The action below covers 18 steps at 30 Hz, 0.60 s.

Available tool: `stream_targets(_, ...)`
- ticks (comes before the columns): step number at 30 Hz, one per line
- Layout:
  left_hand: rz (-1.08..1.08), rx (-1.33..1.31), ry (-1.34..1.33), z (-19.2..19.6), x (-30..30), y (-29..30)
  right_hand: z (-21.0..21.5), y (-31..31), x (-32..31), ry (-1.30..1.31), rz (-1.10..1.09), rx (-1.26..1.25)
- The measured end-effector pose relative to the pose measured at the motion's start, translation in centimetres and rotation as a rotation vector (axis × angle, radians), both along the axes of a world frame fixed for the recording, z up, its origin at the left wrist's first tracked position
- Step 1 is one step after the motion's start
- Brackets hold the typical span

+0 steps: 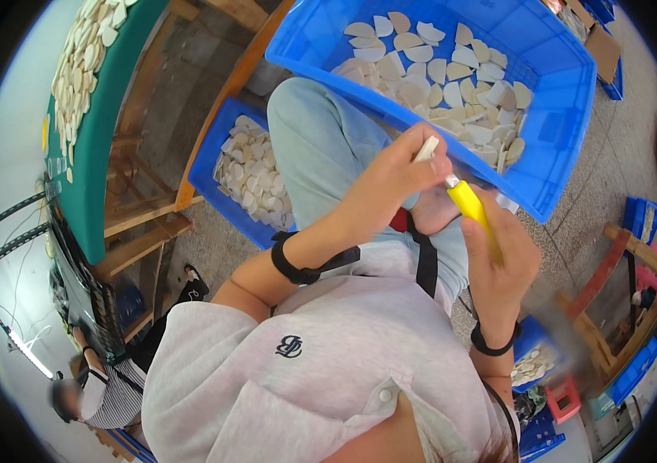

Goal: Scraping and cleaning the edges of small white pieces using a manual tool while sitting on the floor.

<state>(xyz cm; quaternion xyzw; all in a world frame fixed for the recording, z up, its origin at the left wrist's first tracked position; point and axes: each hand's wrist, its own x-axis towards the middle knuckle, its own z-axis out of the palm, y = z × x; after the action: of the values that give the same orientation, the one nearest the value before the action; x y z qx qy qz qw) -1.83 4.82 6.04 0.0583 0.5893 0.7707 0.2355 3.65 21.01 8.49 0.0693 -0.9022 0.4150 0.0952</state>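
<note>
Left hand: a flat pale wedge-shaped piece (426,148) is pinched between the fingers of the left hand (390,181) – held over the lap.
Right hand: the yellow-handled knife (474,210) is gripped by the right hand (500,266), blade touching the piece.
Large blue plastic crate (560,131): filled with pale wedge pieces (452,85) (loosely heaped).
Smaller blue plastic crate (213,147): holds smaller whitish pieces (255,174).

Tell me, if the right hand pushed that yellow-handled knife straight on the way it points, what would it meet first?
The right hand aims the yellow-handled knife up-left, so it would first meet the pale flat piece held in the left hand, almost at the blade tip. Depth is hard to judge.
</note>
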Motion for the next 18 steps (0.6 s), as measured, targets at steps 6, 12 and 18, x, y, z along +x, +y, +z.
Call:
stream_targets(6,-0.051,-0.089,0.067,-0.32,0.38,-0.42,-0.09,0.23,0.06,0.018,0.021,0.029)
stream_targets(12,-0.065,-0.158,0.150,-0.58,0.33,-0.60,0.04,0.39,-0.02,0.014,0.026,0.056)
stream_targets(18,-0.001,-0.126,0.174,-0.48,0.42,-0.27,-0.09,0.40,-0.03,0.004,0.045,0.055)
